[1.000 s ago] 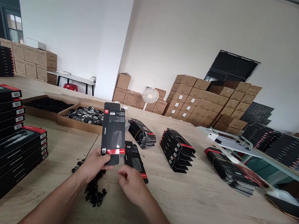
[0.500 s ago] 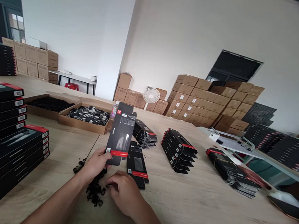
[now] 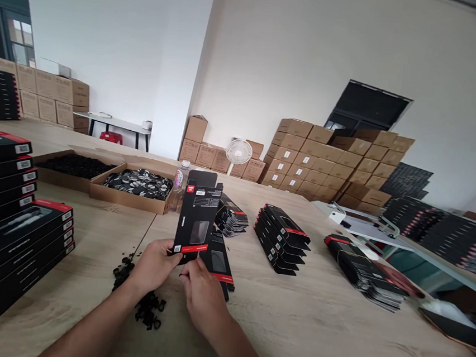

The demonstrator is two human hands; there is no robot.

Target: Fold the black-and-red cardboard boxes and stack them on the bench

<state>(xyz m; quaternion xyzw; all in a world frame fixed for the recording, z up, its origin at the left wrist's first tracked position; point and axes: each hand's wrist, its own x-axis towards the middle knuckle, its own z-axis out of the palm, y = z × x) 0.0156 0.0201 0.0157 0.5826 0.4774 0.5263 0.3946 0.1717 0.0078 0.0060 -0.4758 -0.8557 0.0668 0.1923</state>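
My left hand (image 3: 156, 263) grips the lower left edge of a black packaging box (image 3: 188, 227) with a red stripe and a clear window. The box stands upright, its top flap raised. Just below its lower edge, my right hand (image 3: 204, 293) is closed in a pinch, with a bit of a small black piece showing at the fingertips; most of that piece is hidden. Under and beside my left wrist lies a loose pile of small black pieces (image 3: 149, 309). Behind the held box, more flat black boxes (image 3: 218, 261) lie on the table.
Finished-looking black boxes (image 3: 16, 247) are stacked at the left. Farther back are a carton of round black-and-white pieces (image 3: 136, 183), a carton of black parts (image 3: 75, 164) and a plastic bottle (image 3: 176, 192). Box stacks (image 3: 280, 239) and a banded bundle (image 3: 359, 269) lie to the right.
My right hand has risen from the pile of small pieces to the lower edge of the box. The box has turned and shifted slightly right and down in my left hand.
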